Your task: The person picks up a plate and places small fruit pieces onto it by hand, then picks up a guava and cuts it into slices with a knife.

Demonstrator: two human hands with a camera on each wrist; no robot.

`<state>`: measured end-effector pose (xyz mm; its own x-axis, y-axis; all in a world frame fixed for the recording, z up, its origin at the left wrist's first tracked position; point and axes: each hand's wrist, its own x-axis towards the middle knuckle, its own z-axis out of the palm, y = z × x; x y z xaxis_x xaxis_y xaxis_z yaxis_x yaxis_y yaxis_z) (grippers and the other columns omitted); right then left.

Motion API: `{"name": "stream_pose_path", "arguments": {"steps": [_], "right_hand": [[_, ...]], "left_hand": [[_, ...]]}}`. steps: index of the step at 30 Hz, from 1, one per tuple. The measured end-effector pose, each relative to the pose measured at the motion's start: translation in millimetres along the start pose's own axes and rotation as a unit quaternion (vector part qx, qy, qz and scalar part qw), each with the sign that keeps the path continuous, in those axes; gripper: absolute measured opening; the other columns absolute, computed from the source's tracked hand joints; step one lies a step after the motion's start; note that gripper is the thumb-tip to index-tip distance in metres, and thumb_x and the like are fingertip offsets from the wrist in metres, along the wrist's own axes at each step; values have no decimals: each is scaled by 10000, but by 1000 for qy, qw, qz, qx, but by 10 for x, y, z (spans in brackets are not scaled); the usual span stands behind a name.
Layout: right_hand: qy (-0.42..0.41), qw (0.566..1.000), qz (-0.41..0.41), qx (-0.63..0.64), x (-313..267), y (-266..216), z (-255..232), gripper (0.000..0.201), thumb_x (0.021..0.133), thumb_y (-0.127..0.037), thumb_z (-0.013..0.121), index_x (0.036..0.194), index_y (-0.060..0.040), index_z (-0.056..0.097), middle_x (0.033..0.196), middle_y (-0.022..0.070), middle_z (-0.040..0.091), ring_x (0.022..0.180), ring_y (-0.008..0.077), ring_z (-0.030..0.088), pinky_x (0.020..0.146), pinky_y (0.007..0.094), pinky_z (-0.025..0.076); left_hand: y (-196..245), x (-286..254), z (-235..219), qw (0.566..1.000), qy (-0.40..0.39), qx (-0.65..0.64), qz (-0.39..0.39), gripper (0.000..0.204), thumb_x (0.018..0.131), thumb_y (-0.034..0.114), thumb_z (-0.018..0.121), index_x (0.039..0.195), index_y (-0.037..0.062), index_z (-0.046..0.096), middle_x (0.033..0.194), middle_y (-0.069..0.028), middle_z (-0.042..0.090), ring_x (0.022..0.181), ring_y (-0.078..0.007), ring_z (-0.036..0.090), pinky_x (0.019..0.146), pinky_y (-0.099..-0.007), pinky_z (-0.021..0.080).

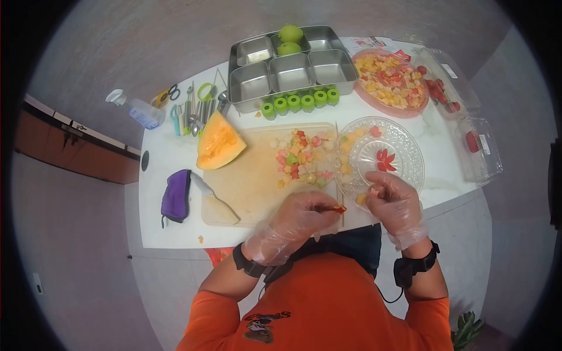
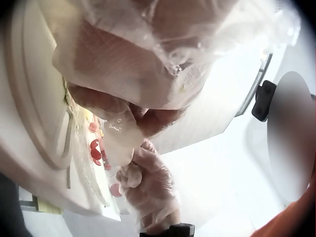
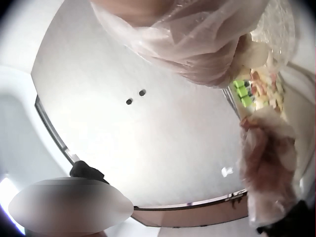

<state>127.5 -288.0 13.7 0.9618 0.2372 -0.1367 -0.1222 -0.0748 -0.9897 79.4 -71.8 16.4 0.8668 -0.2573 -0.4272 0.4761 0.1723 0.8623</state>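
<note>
In a clear plastic glove, the left hand (image 1: 298, 222) pinches a small red and orange piece (image 1: 339, 208) between thumb and fingertips, over the front right edge of the cutting board (image 1: 234, 181). The right hand (image 1: 397, 206), also gloved, has its fingers curled at the near rim of the glass plate (image 1: 413, 153); whether something small is between them cannot be told. Red pieces (image 1: 384, 160) and pale fruit pieces (image 1: 345, 168) lie on that plate. A heap of star-like cut fruit (image 1: 301, 157) covers the board's right part.
A melon wedge (image 1: 219, 141) and a knife (image 1: 216, 200) lie on the board's left side, near a purple pouch (image 1: 177, 196). Behind are a steel tray (image 1: 253, 105), green-topped cutters (image 1: 294, 105), a pink fruit platter (image 1: 391, 110), strawberry boxes (image 1: 483, 153), utensils and a spray bottle (image 1: 144, 113).
</note>
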Motion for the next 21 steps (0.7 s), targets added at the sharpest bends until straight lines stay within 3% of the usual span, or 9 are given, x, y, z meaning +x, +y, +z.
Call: {"name": "stream_pose_path", "arguments": {"steps": [2,3,5,8,12,14,15,17,21], "right_hand": [[46,971,-56,-226,68,-21,-47,323,816,24,685,1135,-21,688,784,-5,629,698,54,587,641,216,494],[48,971,-55,-228,100,-5,-71,323,816,24,685,1135,-21,688,784,-5,629,698,54,587,641,216,494],[12,947,-94,-307,172,83,-96,339,798,-15,689,1136,-38,693,765,71,663,671,131,647,650,261,525],[-3,945,-84,-317,236,178,-52,364,789,-25,686,1151,-62,693,790,125,678,687,201,680,663,298,543],[-33,943,-81,-321,282,152,20,344,806,-39,674,1149,-59,691,809,138,692,702,229,690,669,310,548],[-20,931,-108,-347,316,222,27,358,820,-76,699,1177,-49,678,763,63,648,676,122,625,652,265,510],[-20,932,-108,-346,317,215,32,358,820,-76,699,1177,-49,678,763,63,648,676,122,625,652,265,510],[-11,911,-139,-388,310,170,48,328,823,-69,668,1149,-39,682,850,177,692,748,313,693,677,373,553],[-7,905,-154,-397,278,127,64,339,818,-62,674,1154,-21,671,856,185,691,763,329,693,685,390,551]], "left_hand": [[-112,62,-58,996,31,35,81,139,864,27,693,986,-36,711,887,-26,631,788,-84,573,690,-226,449],[-142,78,-78,996,28,34,80,139,864,27,693,986,-36,711,887,-26,631,788,-84,573,690,-226,449],[-176,95,-102,997,29,20,70,135,855,17,697,976,-40,712,901,-23,624,819,-77,568,693,-223,441],[-183,78,-80,999,35,-16,23,138,854,13,694,980,-39,712,891,-20,630,796,-80,570,684,-224,444],[-224,93,-111,999,40,-1,33,151,857,16,692,997,-37,711,879,-15,634,770,-80,568,660,-221,443],[-216,92,-117,999,31,-23,14,159,860,25,694,1005,-36,712,871,-14,638,753,-75,566,640,-216,440],[-212,89,-111,999,31,-23,13,159,860,25,694,1005,-36,712,871,-14,638,753,-75,566,640,-216,440],[-195,74,-96,999,31,-9,18,153,867,40,692,1001,-31,716,868,-11,633,752,-64,556,625,-214,436],[-131,55,-81,999,35,10,0,151,854,20,713,997,-28,709,885,-26,655,795,-81,586,701,-223,468]]}}
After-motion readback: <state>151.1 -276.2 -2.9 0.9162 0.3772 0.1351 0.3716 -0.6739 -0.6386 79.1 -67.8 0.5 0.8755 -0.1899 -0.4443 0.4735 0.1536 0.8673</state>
